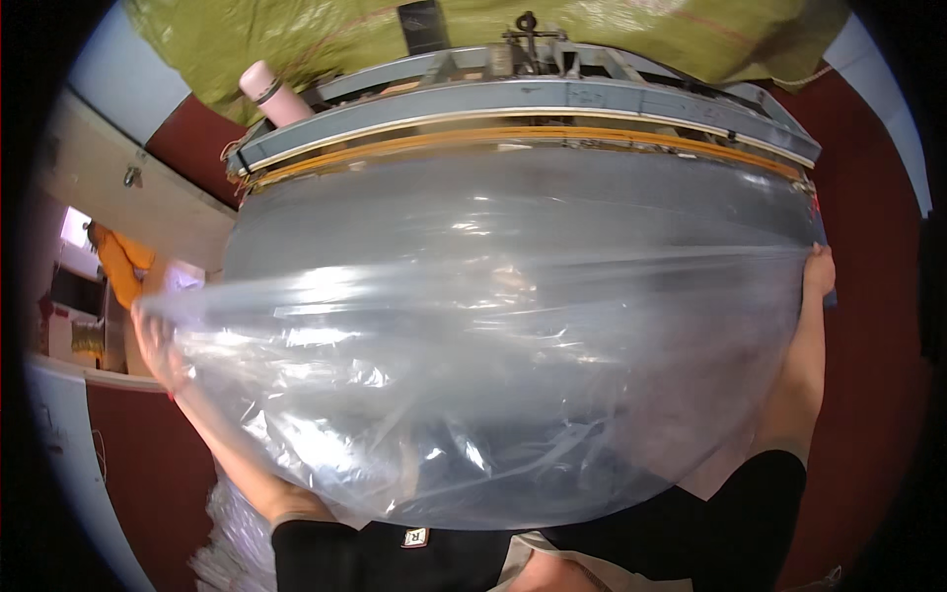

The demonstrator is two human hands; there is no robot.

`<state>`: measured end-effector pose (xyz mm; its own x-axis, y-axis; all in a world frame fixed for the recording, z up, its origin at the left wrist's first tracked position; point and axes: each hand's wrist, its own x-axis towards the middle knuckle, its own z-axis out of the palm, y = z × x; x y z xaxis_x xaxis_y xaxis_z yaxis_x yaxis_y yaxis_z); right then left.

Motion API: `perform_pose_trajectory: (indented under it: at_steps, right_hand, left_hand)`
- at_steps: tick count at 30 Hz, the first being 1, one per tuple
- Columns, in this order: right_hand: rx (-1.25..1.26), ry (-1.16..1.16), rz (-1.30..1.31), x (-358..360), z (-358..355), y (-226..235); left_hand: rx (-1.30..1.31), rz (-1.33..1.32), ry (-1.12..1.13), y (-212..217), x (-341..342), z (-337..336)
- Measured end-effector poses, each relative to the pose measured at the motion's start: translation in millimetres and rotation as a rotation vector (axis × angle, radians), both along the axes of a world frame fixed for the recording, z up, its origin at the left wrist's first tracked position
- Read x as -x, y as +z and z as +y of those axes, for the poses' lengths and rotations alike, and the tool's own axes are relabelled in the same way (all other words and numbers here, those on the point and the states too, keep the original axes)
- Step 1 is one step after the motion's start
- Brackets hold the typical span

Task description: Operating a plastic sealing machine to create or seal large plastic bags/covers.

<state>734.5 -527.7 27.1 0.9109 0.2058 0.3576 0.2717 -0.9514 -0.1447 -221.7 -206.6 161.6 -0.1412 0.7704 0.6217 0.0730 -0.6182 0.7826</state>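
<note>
A wide sheet of clear plastic film (473,395) is stretched between my hands, wrinkled and shiny, its near part hanging in a curve toward my chest. At the far left, my left hand (153,340) is closed on the film's side edge, partly seen through it and a little blurred. My right hand (819,268) grips the opposite edge at the far right, fingers pinched together. A taut fold runs across between the two hands. Beyond it the film lies over a grey surface and reaches a long orange strip (533,134) on a grey metal machine frame (533,97).
On the frame's left end stands a pink bottle (274,94). A metal fitting (528,39) rises at its middle, before a yellow-green woven sheet (651,35). Crumpled clear plastic (237,543) lies at lower left. An opening at left shows something orange (123,266).
</note>
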Motion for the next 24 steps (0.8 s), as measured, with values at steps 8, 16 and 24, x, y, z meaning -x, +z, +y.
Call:
perform_pose_trajectory:
  at_steps: [8, 16, 24]
  right_hand:
    - [-0.04, -0.102, 0.002, 1.7, -8.5, 1.8]
    - [0.016, -0.075, 0.021, -4.1, 1.5, -3.9]
    - [-0.616, 0.266, -0.014, -107.5, -75.2, -45.2]
  left_hand:
    - [-0.443, 1.055, 0.059, 69.4, -239.3, 4.6]
    - [0.013, 1.351, -0.274, -107.4, -217.5, 37.5]
    - [-0.107, 1.353, -0.131, -108.3, -240.8, 61.5]
